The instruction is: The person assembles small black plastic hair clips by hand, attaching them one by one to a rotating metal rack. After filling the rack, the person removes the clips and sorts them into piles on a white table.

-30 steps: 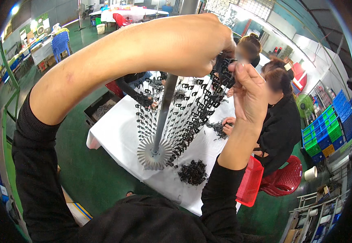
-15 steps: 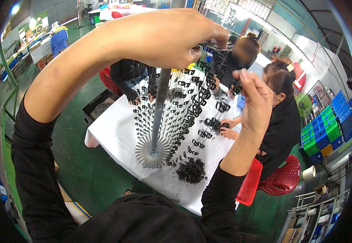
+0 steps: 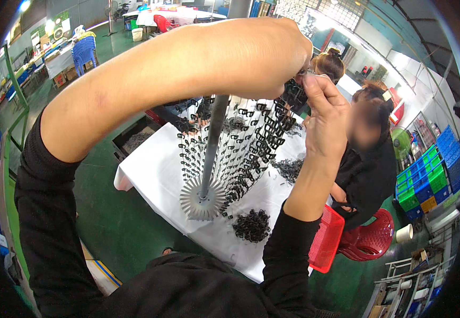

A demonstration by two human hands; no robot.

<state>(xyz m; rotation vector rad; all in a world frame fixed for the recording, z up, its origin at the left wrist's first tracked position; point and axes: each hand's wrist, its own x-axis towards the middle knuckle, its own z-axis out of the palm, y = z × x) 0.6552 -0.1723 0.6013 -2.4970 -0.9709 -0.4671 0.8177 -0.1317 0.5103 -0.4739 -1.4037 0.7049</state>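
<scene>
My left hand [image 3: 277, 55] reaches across the top of a grey metal pole [image 3: 209, 148], its fingers curled and mostly hidden from me. Against those fingers my right hand [image 3: 326, 108] is closed in a pinch; the end of a strand seems to be between thumb and finger, though only a thin dark bit shows. Many thin strands of small black clips [image 3: 251, 153] hang around the pole, fanning up from a slotted metal disc [image 3: 202, 197] at its foot. Just left of my right fingers a dense dark cluster [image 3: 294, 95] hangs.
Below is a table with a white cloth [image 3: 158, 177], bearing a pile of black clips [image 3: 251, 225] and another pile [image 3: 288, 168]. A red basket [image 3: 326, 241] and red chairs [image 3: 370, 236] stand at the right. A co-worker in black [image 3: 370, 169] sits there; others are farther back.
My right hand has risen to meet my left fingers, and the strand it was stretching out over the table has gone up with it. My left hand has shifted right.
</scene>
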